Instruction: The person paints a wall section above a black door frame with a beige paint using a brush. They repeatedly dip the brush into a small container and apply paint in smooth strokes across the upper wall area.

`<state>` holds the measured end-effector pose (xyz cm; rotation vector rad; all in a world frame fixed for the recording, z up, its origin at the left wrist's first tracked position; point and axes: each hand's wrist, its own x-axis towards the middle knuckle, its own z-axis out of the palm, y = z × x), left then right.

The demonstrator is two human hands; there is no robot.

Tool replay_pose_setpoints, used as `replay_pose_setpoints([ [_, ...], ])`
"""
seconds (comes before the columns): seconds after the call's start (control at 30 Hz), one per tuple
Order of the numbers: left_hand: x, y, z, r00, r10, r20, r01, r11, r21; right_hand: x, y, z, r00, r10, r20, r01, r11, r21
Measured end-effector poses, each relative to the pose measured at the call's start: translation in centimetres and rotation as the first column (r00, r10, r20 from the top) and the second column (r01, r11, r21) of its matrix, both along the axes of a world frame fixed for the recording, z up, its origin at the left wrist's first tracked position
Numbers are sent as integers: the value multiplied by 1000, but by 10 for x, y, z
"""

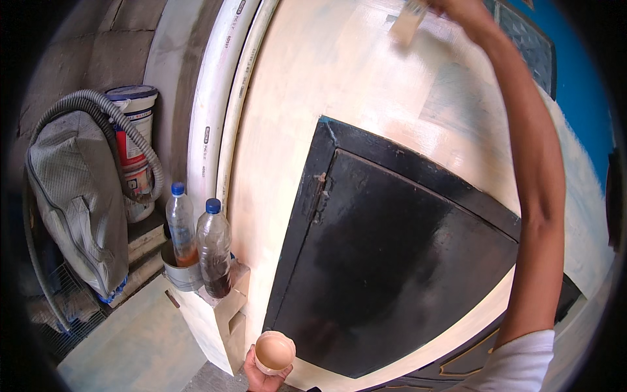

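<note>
My left hand [259,376] holds a small cup [275,352] from below at the bottom of the view; cream paint is inside it. Up at the top edge, my right hand [448,7] is partly cut off and slightly blurred. It grips a wide paintbrush [409,23] whose pale bristles point down against the wall [362,63]. Cream paint covers much of this wall, glossy near the brush, with greyish-blue patches showing through. Below the brush is a black panel door [392,264] in a black frame, hinged at its left.
Two blue-capped plastic bottles [213,245] stand on a ledge [215,306] at left, one inside a metal pot [182,274]. White PVC pipes [210,122] run up the wall. Further left are a grey bag [78,196], a corrugated hose [110,105] and a paint bucket [142,105].
</note>
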<state>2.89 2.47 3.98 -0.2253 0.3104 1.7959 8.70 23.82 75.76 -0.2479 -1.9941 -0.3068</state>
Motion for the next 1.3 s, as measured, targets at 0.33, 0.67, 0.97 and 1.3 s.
replay_pose_setpoints([
  [0.33, -4, 6, 10, 995, -94, -26, 94, 995, 26, 7, 55, -21, 957, -215, 193, 191, 972, 133],
  [0.67, -6, -3, 5, 1000, -10, 26, 10, 1000, 9, -18, -17, -8, 999, 33, -31, -34, 998, -50],
  [0.97, -7, -1, 13, 996, -86, 5, 86, 995, 45, -5, 72, -1, 980, -137, 141, 121, 986, 113],
  [1.3, -12, -7, 19, 999, 20, 43, -22, 999, 41, -18, 0, 15, 998, 30, -63, -30, 999, -15],
])
